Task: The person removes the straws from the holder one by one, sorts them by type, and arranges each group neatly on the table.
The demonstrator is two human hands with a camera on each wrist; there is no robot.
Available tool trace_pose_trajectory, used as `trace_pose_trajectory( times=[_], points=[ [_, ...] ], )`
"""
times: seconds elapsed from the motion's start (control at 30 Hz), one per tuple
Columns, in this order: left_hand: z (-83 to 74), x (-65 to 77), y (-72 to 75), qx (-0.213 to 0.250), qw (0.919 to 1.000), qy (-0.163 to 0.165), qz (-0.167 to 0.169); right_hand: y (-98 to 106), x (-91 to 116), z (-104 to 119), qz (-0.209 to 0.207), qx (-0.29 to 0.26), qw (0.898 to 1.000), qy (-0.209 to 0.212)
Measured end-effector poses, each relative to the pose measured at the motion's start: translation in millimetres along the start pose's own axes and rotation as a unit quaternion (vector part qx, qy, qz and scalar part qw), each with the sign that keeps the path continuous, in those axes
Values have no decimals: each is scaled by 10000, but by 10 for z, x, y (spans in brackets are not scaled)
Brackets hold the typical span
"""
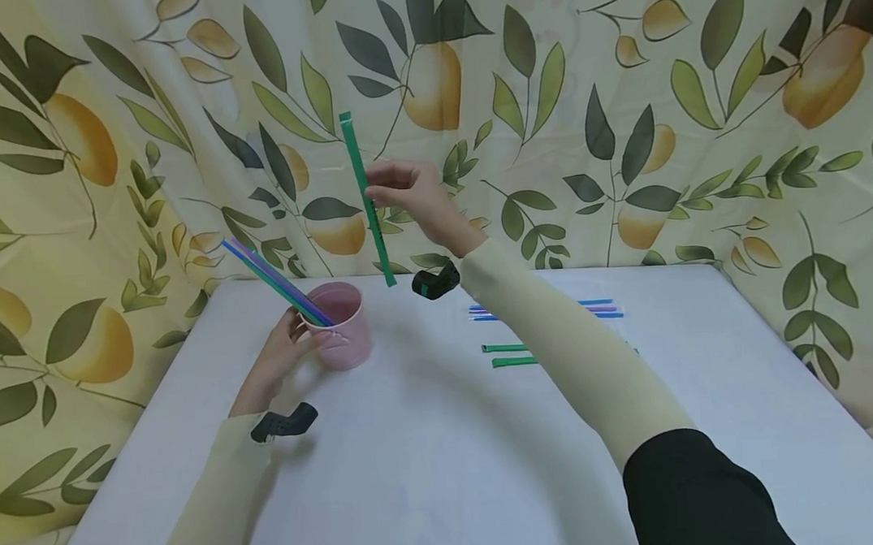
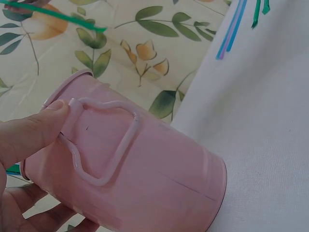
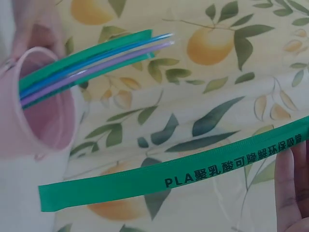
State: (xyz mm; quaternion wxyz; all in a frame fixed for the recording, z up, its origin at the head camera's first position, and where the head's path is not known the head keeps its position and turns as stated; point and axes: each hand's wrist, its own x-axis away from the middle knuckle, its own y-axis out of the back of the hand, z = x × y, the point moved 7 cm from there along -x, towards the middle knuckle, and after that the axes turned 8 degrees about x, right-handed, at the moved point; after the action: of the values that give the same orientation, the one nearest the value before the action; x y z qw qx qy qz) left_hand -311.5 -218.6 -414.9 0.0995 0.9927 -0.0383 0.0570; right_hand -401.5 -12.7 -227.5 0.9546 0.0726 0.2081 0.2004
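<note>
My left hand [image 1: 279,354] holds a small pink metal bucket [image 1: 346,351] by its rim, thumb on the ear of its wire handle [image 2: 107,181] and fingers around the far side. In the right wrist view, green-wrapped straws [image 3: 104,50], a blue straw [image 3: 120,50] and a purple straw [image 3: 126,60] lean out of the bucket. Raised above and right of the bucket, my right hand [image 1: 422,200] pinches a straw in a printed green wrapper [image 1: 363,194] near its middle. The straw stands nearly upright, its lower end apart from the bucket.
On the white table [image 1: 387,470], right of centre, lie blue and purple straws [image 1: 602,308] in a row. Nearer are two green-wrapped straws [image 1: 513,362], partly behind my right sleeve [image 1: 564,340]. A patterned curtain [image 1: 620,118] hangs behind the table.
</note>
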Motion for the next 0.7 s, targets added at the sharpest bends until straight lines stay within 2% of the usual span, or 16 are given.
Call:
trace_pose_trajectory(
  times=[0.2, 0.33, 0.47, 0.7],
  points=[
    [-4, -20, 6, 237, 9995, -175, 59, 160, 241, -115, 262, 543, 9974, -382],
    [8, -33, 13, 134, 9998, -144, 6, 268, 446, -234, 637, 890, 9920, -627],
    [14, -35, 4, 167, 9998, -111, 10, 386, 682, -356, 1027, 1298, 9826, -838],
    [-3, -15, 0, 190, 9997, -123, 0, 635, 1047, -582, 1473, 2135, 9572, -1281]
  ],
)
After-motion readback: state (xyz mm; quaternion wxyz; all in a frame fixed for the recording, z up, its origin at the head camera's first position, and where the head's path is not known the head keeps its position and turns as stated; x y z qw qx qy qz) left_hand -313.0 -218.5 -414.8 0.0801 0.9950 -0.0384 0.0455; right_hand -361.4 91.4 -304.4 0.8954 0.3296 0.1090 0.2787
